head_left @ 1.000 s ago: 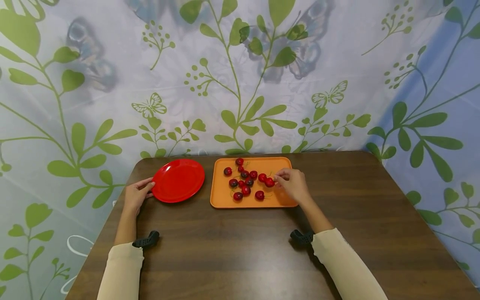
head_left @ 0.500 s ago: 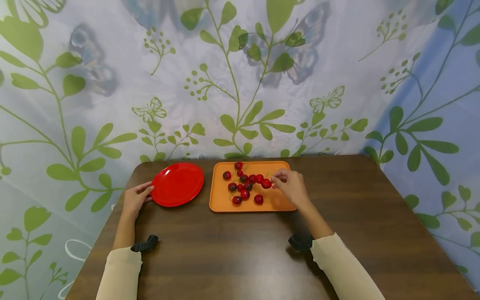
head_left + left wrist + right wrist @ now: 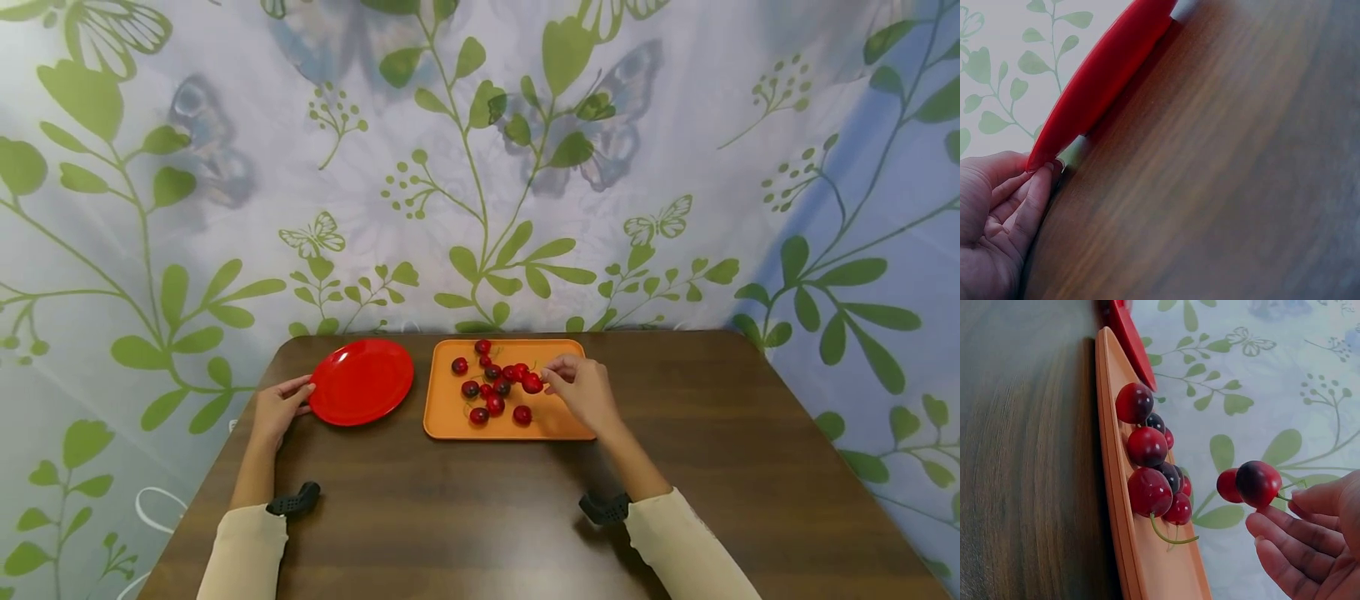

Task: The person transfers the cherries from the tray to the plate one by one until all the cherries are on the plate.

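Observation:
My right hand [image 3: 581, 390] pinches a cherry [image 3: 1259, 484] by its green stem between thumb and fingers, and a second cherry [image 3: 1229, 485] hangs close beside it. Both are in the air over the orange tray [image 3: 566, 417]. On the tray several red and dark cherries lie scattered, mostly towards its left half, with one cherry [image 3: 522, 415] nearer the front edge. To the left, my left hand [image 3: 279, 408] holds the rim of the red plate [image 3: 362, 383], thumb on top and fingers beneath. The left wrist view shows the plate's edge pinched in the fingers.
The brown wooden table [image 3: 450, 517] spreads out in front of the tray and to its right. Behind it stands a wall [image 3: 420, 275] covered with leaf and butterfly patterned cloth. A narrow gap separates plate and tray.
The right hand has lifted the cherries slightly and moved them a little left over the tray. The left hand stays on the plate. The head view has tilted upward.

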The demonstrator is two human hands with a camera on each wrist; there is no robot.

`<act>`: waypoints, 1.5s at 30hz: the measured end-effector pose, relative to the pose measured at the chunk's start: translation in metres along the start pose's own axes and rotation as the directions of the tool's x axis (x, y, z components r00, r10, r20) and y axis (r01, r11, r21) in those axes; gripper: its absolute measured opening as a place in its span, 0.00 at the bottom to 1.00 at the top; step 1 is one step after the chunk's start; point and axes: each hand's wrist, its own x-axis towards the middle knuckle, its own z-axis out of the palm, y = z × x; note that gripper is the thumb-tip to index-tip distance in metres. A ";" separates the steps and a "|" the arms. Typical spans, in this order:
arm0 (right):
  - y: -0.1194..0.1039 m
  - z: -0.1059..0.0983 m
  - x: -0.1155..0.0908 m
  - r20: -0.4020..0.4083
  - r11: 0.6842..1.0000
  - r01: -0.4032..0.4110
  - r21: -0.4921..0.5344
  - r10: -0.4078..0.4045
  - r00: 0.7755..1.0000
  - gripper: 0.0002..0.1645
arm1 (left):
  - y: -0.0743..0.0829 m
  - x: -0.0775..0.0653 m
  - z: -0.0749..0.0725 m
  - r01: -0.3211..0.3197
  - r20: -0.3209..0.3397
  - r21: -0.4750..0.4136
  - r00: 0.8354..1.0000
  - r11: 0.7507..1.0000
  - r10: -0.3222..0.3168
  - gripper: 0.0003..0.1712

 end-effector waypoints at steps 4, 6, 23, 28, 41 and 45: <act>-0.002 -0.002 0.000 -0.041 0.999 0.045 -0.027 -0.046 0.998 0.04 | 0.003 0.001 0.000 -0.001 0.000 0.012 1.000 1.000 0.001 0.26; -0.003 -0.003 0.001 -0.059 0.998 0.056 -0.033 -0.058 0.997 0.04 | 0.004 0.003 0.000 -0.006 -0.001 0.018 1.000 1.000 0.006 0.26; -0.021 0.004 0.001 -0.008 0.996 -0.011 0.094 0.011 1.000 0.07 | -0.021 0.018 0.000 -0.063 -0.022 0.017 0.998 0.998 0.063 0.28; -0.031 0.024 -0.004 0.058 0.990 -0.031 0.136 0.023 0.998 0.06 | -0.028 0.013 -0.002 -0.055 -0.020 0.014 0.998 0.998 0.055 0.28; -0.058 0.061 -0.002 0.176 0.953 -0.134 0.271 0.088 0.980 0.05 | -0.030 0.011 -0.006 -0.035 -0.020 0.024 0.999 0.999 0.035 0.28; -0.062 0.072 0.002 0.206 0.936 -0.160 0.314 0.098 0.974 0.06 | -0.029 0.012 -0.006 -0.033 -0.019 0.023 0.999 0.999 0.034 0.28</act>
